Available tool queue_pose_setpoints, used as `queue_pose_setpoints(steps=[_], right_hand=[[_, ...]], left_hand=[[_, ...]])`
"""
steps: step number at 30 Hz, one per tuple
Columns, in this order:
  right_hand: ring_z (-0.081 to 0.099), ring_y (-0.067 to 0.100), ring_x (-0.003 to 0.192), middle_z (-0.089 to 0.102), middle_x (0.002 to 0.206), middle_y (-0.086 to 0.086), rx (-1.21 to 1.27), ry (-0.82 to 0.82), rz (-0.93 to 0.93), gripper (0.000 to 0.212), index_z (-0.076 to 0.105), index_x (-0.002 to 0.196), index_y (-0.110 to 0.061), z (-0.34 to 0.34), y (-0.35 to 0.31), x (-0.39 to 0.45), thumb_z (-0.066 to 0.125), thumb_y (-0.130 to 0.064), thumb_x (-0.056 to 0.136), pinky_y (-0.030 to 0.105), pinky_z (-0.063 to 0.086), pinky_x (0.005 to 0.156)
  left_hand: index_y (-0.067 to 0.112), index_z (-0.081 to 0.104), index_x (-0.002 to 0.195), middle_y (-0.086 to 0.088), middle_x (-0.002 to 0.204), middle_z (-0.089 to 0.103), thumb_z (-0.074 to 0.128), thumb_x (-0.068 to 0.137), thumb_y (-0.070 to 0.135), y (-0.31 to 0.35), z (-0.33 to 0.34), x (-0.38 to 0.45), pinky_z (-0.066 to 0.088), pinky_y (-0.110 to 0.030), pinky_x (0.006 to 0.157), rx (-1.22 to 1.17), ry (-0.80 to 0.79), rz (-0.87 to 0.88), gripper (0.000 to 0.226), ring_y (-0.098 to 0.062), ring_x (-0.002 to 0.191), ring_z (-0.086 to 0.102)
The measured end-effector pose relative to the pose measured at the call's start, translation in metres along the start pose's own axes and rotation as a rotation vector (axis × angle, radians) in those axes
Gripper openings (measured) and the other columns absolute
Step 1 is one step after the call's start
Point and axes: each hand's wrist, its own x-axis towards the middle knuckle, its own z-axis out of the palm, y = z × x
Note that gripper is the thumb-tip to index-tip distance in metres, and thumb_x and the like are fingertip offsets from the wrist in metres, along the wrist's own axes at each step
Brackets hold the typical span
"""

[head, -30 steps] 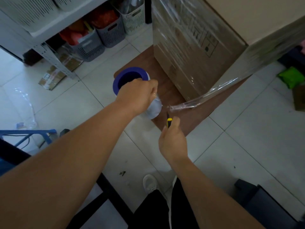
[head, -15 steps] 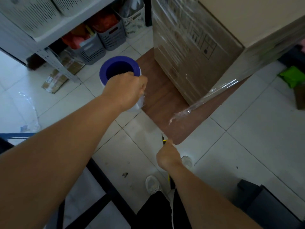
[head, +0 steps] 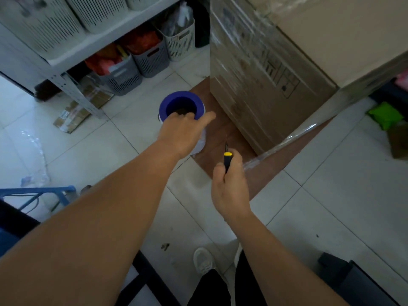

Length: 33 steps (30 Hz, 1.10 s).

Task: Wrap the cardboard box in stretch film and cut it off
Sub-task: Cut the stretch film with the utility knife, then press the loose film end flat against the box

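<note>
Nearest, the right hand (head: 229,184) is closed round a yellow-tipped cutter (head: 227,159), blade up, likely for trimming the loose film tail (head: 284,143) beside it. Beyond, the left hand (head: 182,133) holds the film roll (head: 181,106) by its blue core (fingers hooked inside, forefinger straight). Farthest stands the wrapped cardboard box (head: 276,69), on a brown board (head: 223,129) on the floor.

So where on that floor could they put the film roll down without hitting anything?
Bare white tiles lie between the left hand holding the stretch film roll and the flattened cardboard scraps by the shelf. More lie right of the brown board, before the green bag. It is crowded under the shelf, with baskets, and beside the wrapped cardboard box.
</note>
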Motion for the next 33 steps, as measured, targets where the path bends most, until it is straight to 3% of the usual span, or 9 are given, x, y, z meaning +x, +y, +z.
queue_pose_setpoints(steps=[4, 6, 9, 14, 17, 22, 27, 30, 33], right_hand=[[0.048, 0.008, 0.110, 0.044, 0.142, 0.005, -0.023, 0.001, -0.112, 0.048, 0.029, 0.147, -0.021, -0.021, -0.040, 0.010, 0.036, -0.026, 0.099, 0.026, 0.038, 0.087], [0.038, 0.001, 0.108, 0.035, 0.149, 0.002, -0.048, -0.019, -0.138, 0.052, 0.022, 0.150, -0.021, -0.029, -0.059, 0.016, 0.034, -0.027, 0.100, 0.022, 0.031, 0.088], [0.043, 0.010, 0.119, 0.033, 0.151, 0.004, -0.107, -0.022, -0.184, 0.053, 0.020, 0.152, -0.020, -0.034, -0.077, 0.024, 0.033, -0.027, 0.101, 0.022, 0.030, 0.087], [0.046, 0.017, 0.126, 0.037, 0.147, 0.005, -0.242, 0.043, -0.272, 0.055, 0.022, 0.151, -0.016, -0.043, -0.092, 0.027, 0.038, -0.030, 0.101, 0.021, 0.031, 0.084], [0.049, 0.017, 0.121, 0.040, 0.142, 0.004, -0.281, 0.076, -0.330, 0.055, 0.026, 0.150, -0.017, -0.054, -0.107, 0.024, 0.043, -0.032, 0.100, 0.020, 0.032, 0.083], [0.049, 0.023, 0.113, 0.039, 0.136, 0.007, -0.412, 0.159, -0.461, 0.055, 0.029, 0.148, -0.018, -0.089, -0.153, 0.023, 0.045, -0.030, 0.097, 0.026, 0.033, 0.083], [0.048, 0.035, 0.112, 0.042, 0.129, 0.015, -0.696, 0.248, -0.506, 0.042, 0.043, 0.134, -0.007, -0.137, -0.186, 0.054, 0.045, -0.019, 0.094, 0.034, 0.039, 0.086], [0.047, 0.038, 0.114, 0.045, 0.127, 0.018, -0.850, 0.272, -0.445, 0.033, 0.050, 0.122, -0.003, -0.156, -0.187, 0.079, 0.048, -0.015, 0.091, 0.037, 0.040, 0.087], [0.045, 0.036, 0.118, 0.045, 0.131, 0.017, -0.927, 0.244, -0.377, 0.034, 0.051, 0.123, -0.004, -0.161, -0.181, 0.095, 0.050, -0.017, 0.091, 0.038, 0.040, 0.089]], left_hand=[[0.016, -0.007, 0.152, -0.010, 0.108, 0.064, 0.058, 0.091, 0.014, -0.004, 0.011, 0.009, 0.039, -0.035, 0.088, 0.044, 0.096, -0.088, 0.089, -0.028, 0.094, 0.060], [0.009, -0.005, 0.151, -0.007, 0.108, 0.066, 0.059, 0.090, 0.016, -0.005, 0.015, 0.011, 0.033, -0.037, 0.100, 0.003, 0.109, -0.146, 0.090, -0.026, 0.098, 0.060], [0.012, 0.004, 0.152, -0.010, 0.120, 0.061, 0.055, 0.090, 0.016, -0.001, 0.010, 0.012, 0.018, -0.046, 0.113, -0.101, 0.065, -0.213, 0.080, -0.028, 0.116, 0.052], [0.017, 0.018, 0.151, -0.011, 0.136, 0.049, 0.056, 0.090, 0.031, 0.002, -0.001, 0.008, 0.023, -0.044, 0.111, -0.278, 0.092, -0.251, 0.073, -0.029, 0.126, 0.043], [0.014, 0.025, 0.149, -0.010, 0.141, 0.044, 0.057, 0.090, 0.033, 0.005, -0.008, 0.006, 0.029, -0.042, 0.110, -0.457, 0.215, -0.261, 0.070, -0.029, 0.131, 0.038], [0.018, 0.042, 0.133, -0.002, 0.130, 0.051, 0.059, 0.082, 0.037, 0.024, -0.038, 0.005, 0.038, -0.038, 0.103, -0.636, 0.347, -0.268, 0.057, -0.025, 0.122, 0.046], [0.012, 0.027, 0.148, -0.007, 0.149, 0.037, 0.053, 0.096, 0.035, 0.043, -0.068, -0.008, 0.028, -0.041, 0.114, -0.900, 0.317, -0.372, 0.062, -0.024, 0.138, 0.032], [0.016, 0.025, 0.149, -0.005, 0.149, 0.039, 0.052, 0.096, 0.037, 0.049, -0.070, -0.012, 0.032, -0.042, 0.113, -0.987, 0.272, -0.387, 0.063, -0.023, 0.138, 0.034], [0.017, 0.025, 0.149, -0.004, 0.144, 0.045, 0.052, 0.096, 0.036, 0.056, -0.070, -0.014, 0.037, -0.040, 0.109, -1.020, 0.249, -0.409, 0.062, -0.022, 0.133, 0.041]])
